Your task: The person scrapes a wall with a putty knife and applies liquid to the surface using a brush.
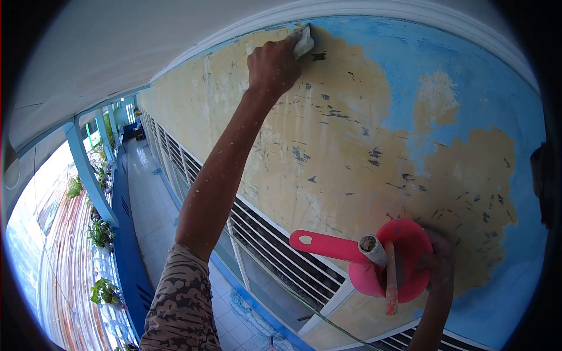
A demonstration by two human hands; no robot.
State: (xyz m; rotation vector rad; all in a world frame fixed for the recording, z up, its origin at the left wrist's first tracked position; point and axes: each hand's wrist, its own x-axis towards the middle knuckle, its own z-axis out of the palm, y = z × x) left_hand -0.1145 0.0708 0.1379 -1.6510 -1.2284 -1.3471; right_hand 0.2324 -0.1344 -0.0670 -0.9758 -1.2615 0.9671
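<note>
The left hand (275, 67) has its fingers closed around one scraper (304, 44) at the top of the patchy blue-and-tan wall (339, 164), just below the white moulding (380, 7). The right hand (440, 263) grips one pink dipper (413, 245) by its side, its fingers curled and partly hidden. Two tool handles stick out of it: one whitish (373, 250), one slim and orange-tipped (391, 286). The dipper and the left forearm (219, 164) block parts of the wall and window grille (281, 251). Several plants (100, 233) line the walkway (146, 193).
</note>
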